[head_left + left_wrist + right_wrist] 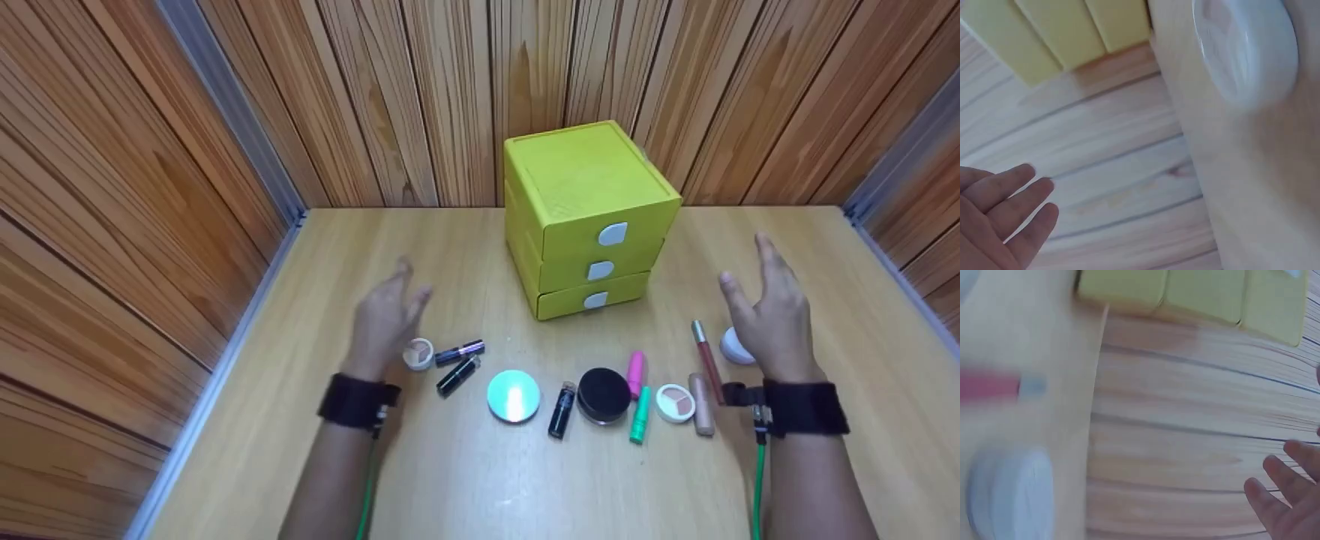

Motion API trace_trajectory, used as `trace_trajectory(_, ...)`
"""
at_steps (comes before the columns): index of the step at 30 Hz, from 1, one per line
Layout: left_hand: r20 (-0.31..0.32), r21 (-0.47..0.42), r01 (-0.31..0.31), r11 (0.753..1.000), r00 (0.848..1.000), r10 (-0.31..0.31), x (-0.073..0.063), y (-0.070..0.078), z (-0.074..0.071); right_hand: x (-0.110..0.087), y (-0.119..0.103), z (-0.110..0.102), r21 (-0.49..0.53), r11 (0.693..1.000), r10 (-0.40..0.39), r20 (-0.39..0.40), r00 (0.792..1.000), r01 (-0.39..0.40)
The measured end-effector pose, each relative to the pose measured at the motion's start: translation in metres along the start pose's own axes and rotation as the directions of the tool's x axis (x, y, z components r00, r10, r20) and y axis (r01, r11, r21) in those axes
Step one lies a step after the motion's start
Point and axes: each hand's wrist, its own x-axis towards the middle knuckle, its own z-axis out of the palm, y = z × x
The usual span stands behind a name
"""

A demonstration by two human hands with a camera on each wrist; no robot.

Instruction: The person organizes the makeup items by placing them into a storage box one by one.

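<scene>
While my left grip point(381, 322) and right grip point(778, 330) hung wide, holding nothing | palette point(418, 354) lay near the former, jar point(734, 347) near the latter, on the desk point(450, 480) | drawers point(574, 247) stood closed, nothing yet lifted

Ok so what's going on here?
A person has the left hand open near a small round palette and the right hand open near a white round container, gripping nothing. A black jar, pink tube, green tube and more lie on the table; the yellow drawer box behind looks closed.
</scene>
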Motion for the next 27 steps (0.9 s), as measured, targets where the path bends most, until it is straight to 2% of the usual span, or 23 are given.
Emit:
trace_trajectory(2,0.044,-0.008,-0.027,1.000,0.999,0.027,0.001,0.012,0.013,0.004,-0.003,0.003,0.094,0.995,0.041,-0.022,0.999,-0.039)
trace_trajectory(5,0.172,-0.038,-0.041,0.998,0.984,0.047,0.004,0.032,0.032,0.011,-0.008,0.012,0.154,0.985,0.071,0.018,0.997,-0.073)
trace_trajectory(8,0.290,-0.043,-0.072,0.996,0.954,0.081,0.014,0.049,0.049,0.023,-0.014,0.025,0.170,0.984,0.045,0.044,0.998,-0.052)
trace_trajectory(12,0.427,-0.014,-0.074,0.997,0.901,0.073,0.032,0.063,0.068,0.042,-0.023,0.044,0.254,0.966,0.029,0.055,0.998,-0.042)
trace_trajectory(15,0.493,-0.005,-0.031,0.999,0.869,0.030,0.048,0.069,0.082,0.056,-0.027,0.056,0.310,0.949,0.027,0.074,0.997,-0.049)
trace_trajectory(17,0.513,-0.018,0.016,1.000,0.858,-0.005,0.053,0.071,0.090,0.059,-0.029,0.064,0.339,0.939,0.028,0.099,0.995,-0.060)
trace_trajectory(18,0.522,-0.032,0.053,0.998,0.853,-0.029,0.054,0.073,0.094,0.060,-0.029,0.067,0.348,0.935,0.034,0.116,0.993,-0.072)
trace_trajectory(20,0.550,-0.073,0.147,0.986,0.831,-0.083,0.055,0.076,0.101,0.058,-0.029,0.074,0.358,0.928,0.052,0.155,0.986,-0.106)
trace_trajectory(23,0.580,-0.139,0.276,0.951,0.801,-0.148,0.054,0.083,0.111,0.054,-0.028,0.080,0.363,0.919,0.081,0.203,0.976,-0.152)
trace_trajectory(25,0.588,-0.151,0.305,0.940,0.793,-0.162,0.056,0.088,0.115,0.052,-0.029,0.079,0.353,0.921,0.092,0.208,0.974,-0.162)
trace_trajectory(27,0.579,-0.147,0.296,0.944,0.800,-0.160,0.061,0.093,0.117,0.053,-0.030,0.076,0.345,0.925,0.094,0.195,0.976,-0.158)
